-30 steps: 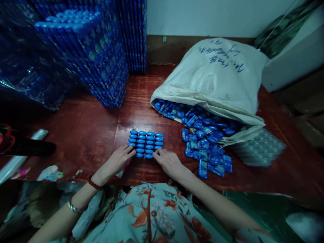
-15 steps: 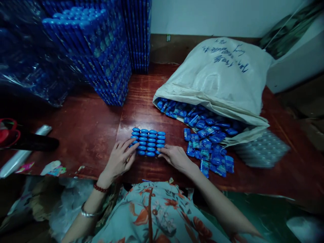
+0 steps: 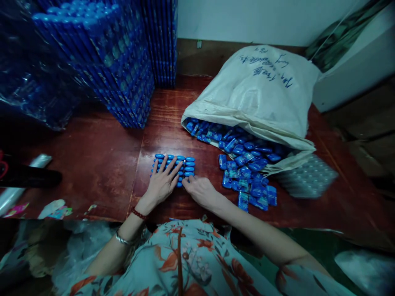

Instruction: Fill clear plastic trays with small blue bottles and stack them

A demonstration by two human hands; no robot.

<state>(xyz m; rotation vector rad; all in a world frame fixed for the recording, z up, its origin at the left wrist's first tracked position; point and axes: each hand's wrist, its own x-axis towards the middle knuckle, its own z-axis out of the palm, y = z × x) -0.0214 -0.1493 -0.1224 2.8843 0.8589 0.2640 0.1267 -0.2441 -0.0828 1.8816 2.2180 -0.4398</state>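
Note:
Small blue wrapped packets (image 3: 189, 163) form a tight block of rows on the wooden table. My left hand (image 3: 163, 179) lies over the left and middle part of this block, fingers spread and pressing on top, hiding several packets. At the block's lower right corner, my right hand (image 3: 197, 188) has its fingers curled and closed around a packet mostly hidden by them. Loose packets of the same kind (image 3: 243, 179) lie in a pile to the right. They spill from the mouth of a white woven sack (image 3: 262, 88) with blue handwriting on it.
Tall stacks of blue packets (image 3: 123, 74) stand at the back left. Clear moulded plastic trays (image 3: 311, 176) sit right of the sack mouth. On the left lie a black object (image 3: 37, 174) and a clear plastic roll (image 3: 15, 193). The table's front edge is close to my body.
My left hand has moved from the block's left side to lie spread across its top. My right fingers have curled in at the lower right corner. The whole view has shifted slightly.

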